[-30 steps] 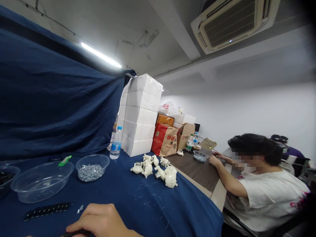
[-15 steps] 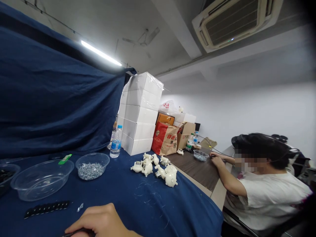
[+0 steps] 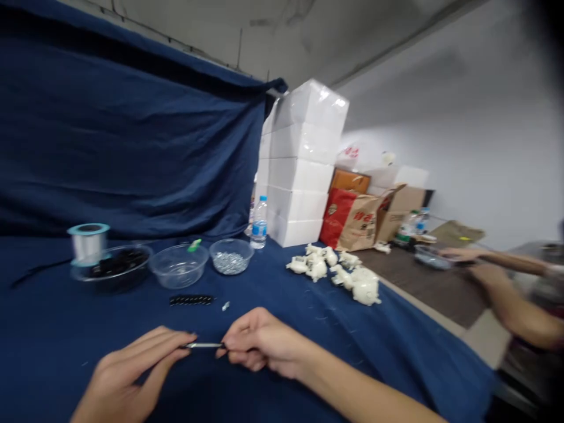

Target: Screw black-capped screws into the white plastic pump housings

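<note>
My left hand (image 3: 136, 370) is closed, with its fingertips pinched on the dark left end of a thin silver rod (image 3: 206, 345). At the rod's other end my right hand (image 3: 255, 341) pinches a small dark piece, mostly hidden by the fingers. The kind of rod cannot be made out. Just beyond the hands, a row of small black parts (image 3: 191, 299) lies on the blue cloth (image 3: 273, 299). Loose screws (image 3: 226, 306) lie to its right. Behind them stands a clear bowl of metal screws (image 3: 231, 263).
A clear bowl (image 3: 178, 273) with a green strip and a bowl of black parts (image 3: 118, 264) stand left, near a spool (image 3: 89, 241). Cream plastic parts (image 3: 335, 270) lie right. A water bottle (image 3: 259, 226) stands before white boxes (image 3: 304, 176). A co-worker's arm (image 3: 506, 299) is far right.
The view has swung left and down, bringing the spool into sight. My left hand has come into view, and both hands now show with the rod between them.
</note>
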`<state>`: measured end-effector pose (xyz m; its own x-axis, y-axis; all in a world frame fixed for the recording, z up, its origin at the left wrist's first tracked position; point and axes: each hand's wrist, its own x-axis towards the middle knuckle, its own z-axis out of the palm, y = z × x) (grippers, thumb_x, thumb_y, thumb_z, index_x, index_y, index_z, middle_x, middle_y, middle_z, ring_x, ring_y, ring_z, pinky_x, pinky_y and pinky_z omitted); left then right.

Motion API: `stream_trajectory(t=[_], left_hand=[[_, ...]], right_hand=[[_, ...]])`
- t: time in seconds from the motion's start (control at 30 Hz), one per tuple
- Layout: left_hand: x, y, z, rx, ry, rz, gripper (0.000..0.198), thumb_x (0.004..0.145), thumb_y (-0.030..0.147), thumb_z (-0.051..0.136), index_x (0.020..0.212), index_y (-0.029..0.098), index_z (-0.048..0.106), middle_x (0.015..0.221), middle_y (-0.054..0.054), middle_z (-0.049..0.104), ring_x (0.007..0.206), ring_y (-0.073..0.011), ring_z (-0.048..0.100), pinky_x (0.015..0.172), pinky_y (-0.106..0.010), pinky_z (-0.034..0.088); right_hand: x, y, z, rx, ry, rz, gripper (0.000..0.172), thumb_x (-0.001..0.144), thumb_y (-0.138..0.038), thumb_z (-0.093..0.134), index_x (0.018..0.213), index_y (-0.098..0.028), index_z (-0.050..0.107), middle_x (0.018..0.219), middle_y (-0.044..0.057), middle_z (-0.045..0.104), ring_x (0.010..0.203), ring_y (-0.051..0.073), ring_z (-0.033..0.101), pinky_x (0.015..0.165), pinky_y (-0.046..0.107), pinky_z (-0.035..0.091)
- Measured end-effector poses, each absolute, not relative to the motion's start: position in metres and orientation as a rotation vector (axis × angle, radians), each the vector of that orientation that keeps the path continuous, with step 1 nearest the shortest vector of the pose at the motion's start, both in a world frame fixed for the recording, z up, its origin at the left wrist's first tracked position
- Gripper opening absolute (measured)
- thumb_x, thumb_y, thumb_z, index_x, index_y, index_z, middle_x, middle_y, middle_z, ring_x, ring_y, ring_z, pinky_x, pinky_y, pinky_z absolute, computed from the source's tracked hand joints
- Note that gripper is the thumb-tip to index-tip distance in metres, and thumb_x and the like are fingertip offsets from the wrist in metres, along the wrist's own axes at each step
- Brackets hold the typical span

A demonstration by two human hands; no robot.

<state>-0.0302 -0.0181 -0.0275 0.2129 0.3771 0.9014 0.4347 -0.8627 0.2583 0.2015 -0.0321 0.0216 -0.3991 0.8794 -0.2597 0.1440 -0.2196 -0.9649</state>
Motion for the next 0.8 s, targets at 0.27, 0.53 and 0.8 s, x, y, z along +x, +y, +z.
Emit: stream_trajectory(t=[0.27, 0.53, 0.8], left_hand=[[-0.02, -0.029, -0.004, -2.632, -1.359, -1.869, 0.014, 0.087, 0.023, 0.061, 0.091, 0.022, 0.074, 0.084, -0.003, 0.076, 0.074, -0.0196, 0.071, 0.073, -0.03, 0.058], [-0.02, -0.03, -0.008, -2.757, -1.688, -1.898, 0.017, 0.085, 0.027, 0.061, 0.089, 0.017, 0.073, 0.076, -0.005, 0.077, 0.07, -0.0204, 0.074, 0.07, -0.027, 0.06], [-0.026, -0.026, -0.017, -2.771, -1.771, -1.827, 0.016, 0.079, 0.034, 0.067, 0.089, 0.024, 0.076, 0.081, -0.002, 0.079, 0.075, -0.0206, 0.076, 0.072, -0.024, 0.059]], right_hand=[[0.205, -0.025, 0.023, -1.076, -1.795, 1.201, 0.022, 0.074, -0.021, 0.078, 0.094, -0.018, 0.07, 0.076, -0.001, 0.063, 0.069, 0.01, 0.056, 0.064, 0.022, 0.042], [0.211, -0.027, 0.013, -0.759, -2.304, 0.232, 0.022, 0.096, -0.019, 0.053, 0.109, -0.015, 0.07, 0.085, 0.007, 0.068, 0.075, 0.016, 0.059, 0.069, 0.029, 0.043], [0.204, -0.028, 0.025, -1.049, -2.083, 1.01, 0.021, 0.088, -0.024, 0.058, 0.076, -0.016, 0.073, 0.062, 0.0, 0.06, 0.055, 0.011, 0.048, 0.057, 0.026, 0.035]])
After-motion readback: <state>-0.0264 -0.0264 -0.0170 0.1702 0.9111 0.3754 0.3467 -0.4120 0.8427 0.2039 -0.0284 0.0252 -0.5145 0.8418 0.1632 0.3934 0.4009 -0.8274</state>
